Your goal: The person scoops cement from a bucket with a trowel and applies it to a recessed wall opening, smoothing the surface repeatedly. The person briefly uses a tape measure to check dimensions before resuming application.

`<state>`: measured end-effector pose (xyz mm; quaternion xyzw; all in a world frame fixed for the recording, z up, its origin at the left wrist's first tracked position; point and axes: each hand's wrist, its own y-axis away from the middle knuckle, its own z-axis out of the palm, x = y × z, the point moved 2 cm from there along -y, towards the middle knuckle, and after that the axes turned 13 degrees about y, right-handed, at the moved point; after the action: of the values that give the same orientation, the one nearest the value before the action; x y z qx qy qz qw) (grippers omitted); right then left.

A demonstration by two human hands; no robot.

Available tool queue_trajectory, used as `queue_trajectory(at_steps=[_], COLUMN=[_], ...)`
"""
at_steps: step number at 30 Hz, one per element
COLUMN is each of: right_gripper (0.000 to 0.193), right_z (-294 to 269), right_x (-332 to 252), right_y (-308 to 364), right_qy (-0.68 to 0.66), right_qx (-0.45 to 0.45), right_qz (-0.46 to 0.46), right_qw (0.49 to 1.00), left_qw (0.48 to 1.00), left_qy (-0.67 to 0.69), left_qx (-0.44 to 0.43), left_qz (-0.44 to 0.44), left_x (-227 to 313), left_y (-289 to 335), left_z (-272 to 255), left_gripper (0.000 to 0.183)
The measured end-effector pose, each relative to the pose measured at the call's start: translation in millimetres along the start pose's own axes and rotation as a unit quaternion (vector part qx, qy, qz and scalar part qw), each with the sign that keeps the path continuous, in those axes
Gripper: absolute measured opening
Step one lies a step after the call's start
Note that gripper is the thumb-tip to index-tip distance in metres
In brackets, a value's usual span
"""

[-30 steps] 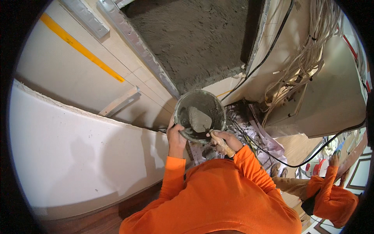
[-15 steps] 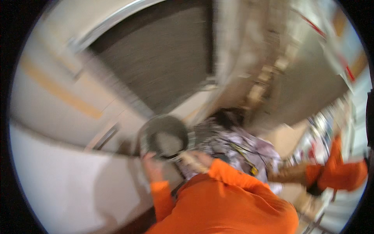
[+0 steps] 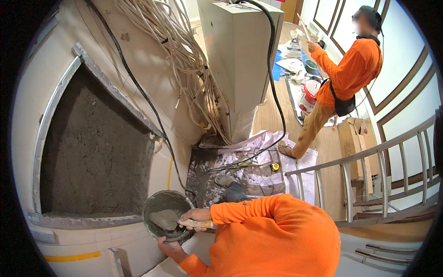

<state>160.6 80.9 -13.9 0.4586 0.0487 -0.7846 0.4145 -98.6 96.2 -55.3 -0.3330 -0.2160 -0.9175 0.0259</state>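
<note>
My right hand (image 3: 197,217) is closed round the handle of a pointing trowel (image 3: 164,219), whose blade lies inside a round dark bucket (image 3: 148,207). Grey mortar coats the inside of that bucket. From the near side, my left hand (image 3: 170,248) grips its rim; some of the fingers are hidden beneath it. Beyond the bucket, a recessed wall panel of wet grey mortar (image 3: 92,161) stands inside a metal frame (image 3: 48,131).
A ladder (image 3: 348,187) lies along the right. Ahead are bundled white cables (image 3: 180,51), a metal cabinet (image 3: 244,60) and a hanging black cable (image 3: 271,69). A tape measure (image 3: 275,166) rests on stained sheeting. A co-worker in orange (image 3: 353,64) stands far right near a bucket (image 3: 310,92).
My view has swung and steadied, bringing the cabinet, ladder and co-worker into clear sight. Both hands stay at the bucket, which appears lower in the picture.
</note>
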Motion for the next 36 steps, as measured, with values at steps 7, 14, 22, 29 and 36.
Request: queue_trajectory(at_steps=[7,14,22,29,36], right_gripper=[0.039,0.036,0.035,0.038,0.033], right_z=[14.5,42.6,76.1,88.7,111.5], right_x=[-4.8,-55.3,-85.8,-148.8,-241.3], right_y=[-9.1,4.3,-18.7,-39.6,-38.8], right_qy=[-0.068,-0.180,-0.227,-0.205,-0.186], right_qx=[0.023,-0.021,-0.039,0.023,0.218], right_qz=[0.063,-0.006,-0.064,-0.236,-0.487], right_qw=[0.995,0.983,0.971,0.950,0.825], left_qw=[0.793,0.972,0.961,0.966,0.903], left_qy=[-0.430,0.218,0.231,0.227,-0.337], left_qx=[-0.136,0.052,0.091,0.064,0.056], left_qz=[0.411,0.066,0.120,0.105,0.260], left_x=[-2.5,14.6,22.0,14.4,4.2], left_y=[-17.3,19.6,63.6,98.1,141.7], left_z=[-65.1,15.8,-23.6,-18.7,-72.1], left_gripper=[0.044,0.062,0.063,0.057,0.053])
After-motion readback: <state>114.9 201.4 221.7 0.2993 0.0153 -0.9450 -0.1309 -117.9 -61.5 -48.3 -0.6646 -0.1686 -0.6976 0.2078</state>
